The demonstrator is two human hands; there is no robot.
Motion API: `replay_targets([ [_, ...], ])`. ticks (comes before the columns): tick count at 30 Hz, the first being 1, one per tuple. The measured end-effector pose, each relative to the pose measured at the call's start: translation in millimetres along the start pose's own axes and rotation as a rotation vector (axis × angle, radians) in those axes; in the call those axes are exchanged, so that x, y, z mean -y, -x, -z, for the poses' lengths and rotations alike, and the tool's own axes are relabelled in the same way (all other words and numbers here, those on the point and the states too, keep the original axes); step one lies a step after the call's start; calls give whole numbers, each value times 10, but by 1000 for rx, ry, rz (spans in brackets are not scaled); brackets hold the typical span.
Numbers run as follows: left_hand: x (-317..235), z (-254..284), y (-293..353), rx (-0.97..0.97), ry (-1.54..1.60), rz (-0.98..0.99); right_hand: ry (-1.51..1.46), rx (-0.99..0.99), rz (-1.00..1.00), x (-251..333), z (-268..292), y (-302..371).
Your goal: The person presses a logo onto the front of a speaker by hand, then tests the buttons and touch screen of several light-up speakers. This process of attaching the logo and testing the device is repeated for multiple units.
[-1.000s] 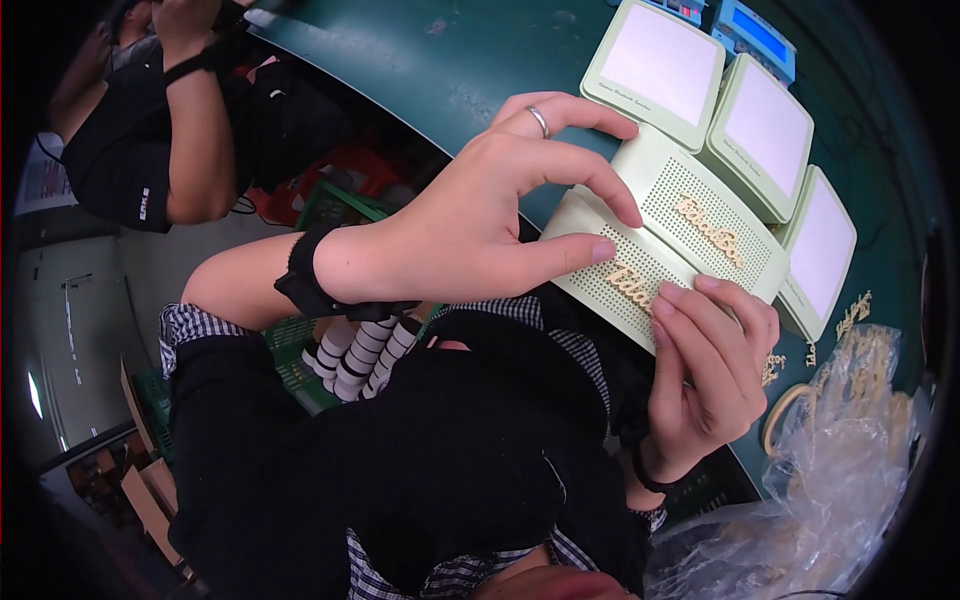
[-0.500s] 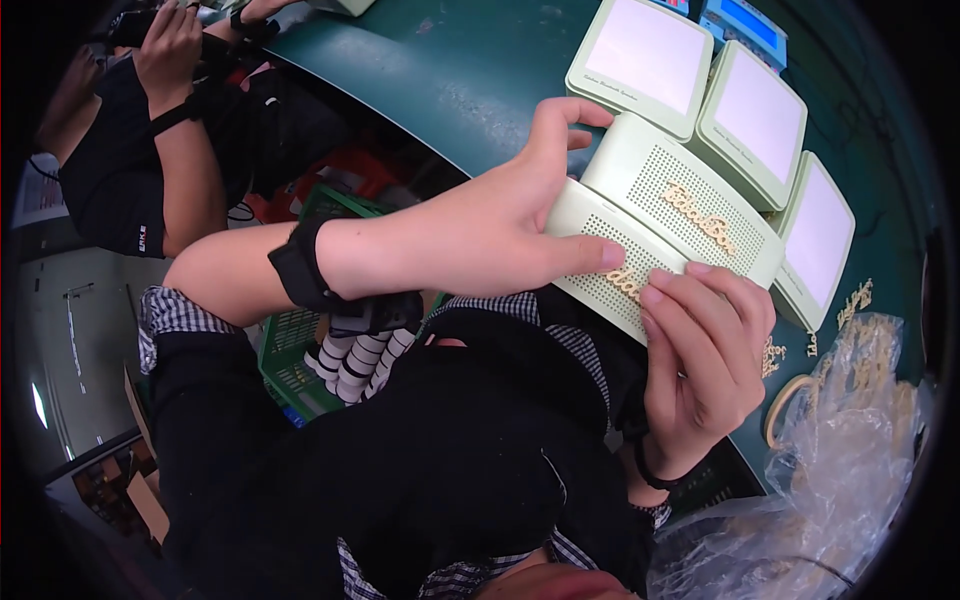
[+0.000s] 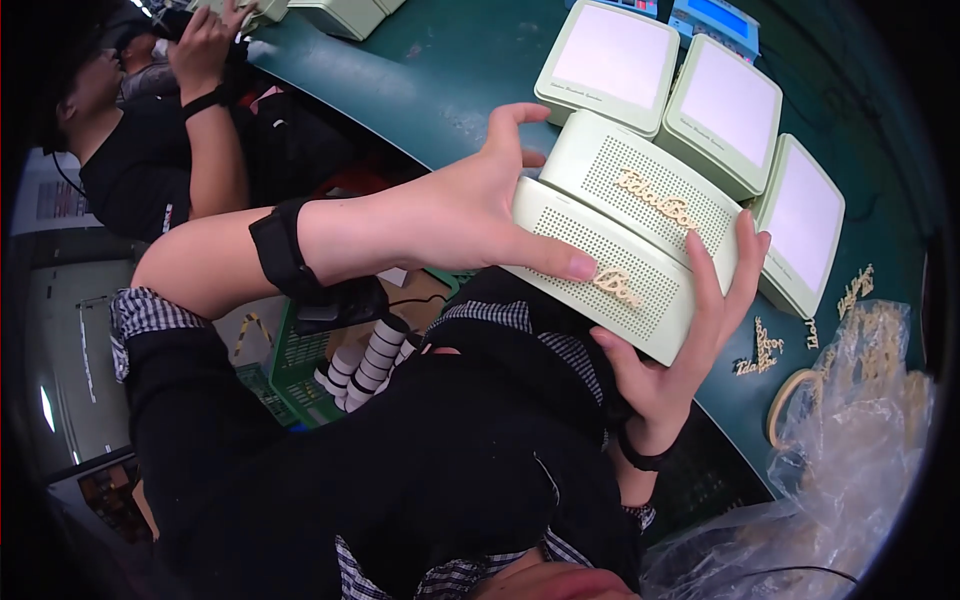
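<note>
Two pale green speakers with dotted grilles lie side by side in front of me, the near speaker [image 3: 545, 225] and the far speaker [image 3: 582, 155]. Each carries a cream script lettering piece, the near lettering [image 3: 615, 288] and the far lettering [image 3: 660, 203]. My left hand [image 3: 470, 215] spans their left ends; its thumb presses at the near lettering's left end, and its forefinger stretches beyond the far speaker. Around the right end curves my right hand [image 3: 685, 350], its thumb at the near speaker's lower edge and a fingertip by the far lettering.
Several more speakers with white panels [image 3: 615, 55] stand behind on the green table [image 3: 430, 80]. Loose cream lettering [image 3: 762, 350] and a clear plastic bag [image 3: 850, 440] lie at right. Below the table sits a green crate [image 3: 300, 370] with white rolls. A co-worker [image 3: 130, 150] works at far left.
My right hand has left the near lettering, its gathered fingers spreading around the speakers' right end. My left thumb still presses the near lettering. The whole view has shifted slightly.
</note>
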State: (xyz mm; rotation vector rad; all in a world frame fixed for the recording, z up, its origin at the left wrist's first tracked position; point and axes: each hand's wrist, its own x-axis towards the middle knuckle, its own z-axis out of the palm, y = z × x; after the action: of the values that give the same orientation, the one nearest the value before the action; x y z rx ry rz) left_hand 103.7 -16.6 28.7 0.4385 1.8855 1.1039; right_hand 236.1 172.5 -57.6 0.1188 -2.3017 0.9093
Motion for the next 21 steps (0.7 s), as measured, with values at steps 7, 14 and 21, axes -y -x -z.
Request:
replay_targets([
  [7,-45,-50,13,13,68,0,-81,20,6,-69,-11,67],
  [14,14,-225,98,-93,-62,-159,-138,-3,31,-99,-27,92],
  [21,-73,-253,96,-80,-20,-76,-126,-13,71,-146,-44,129],
])
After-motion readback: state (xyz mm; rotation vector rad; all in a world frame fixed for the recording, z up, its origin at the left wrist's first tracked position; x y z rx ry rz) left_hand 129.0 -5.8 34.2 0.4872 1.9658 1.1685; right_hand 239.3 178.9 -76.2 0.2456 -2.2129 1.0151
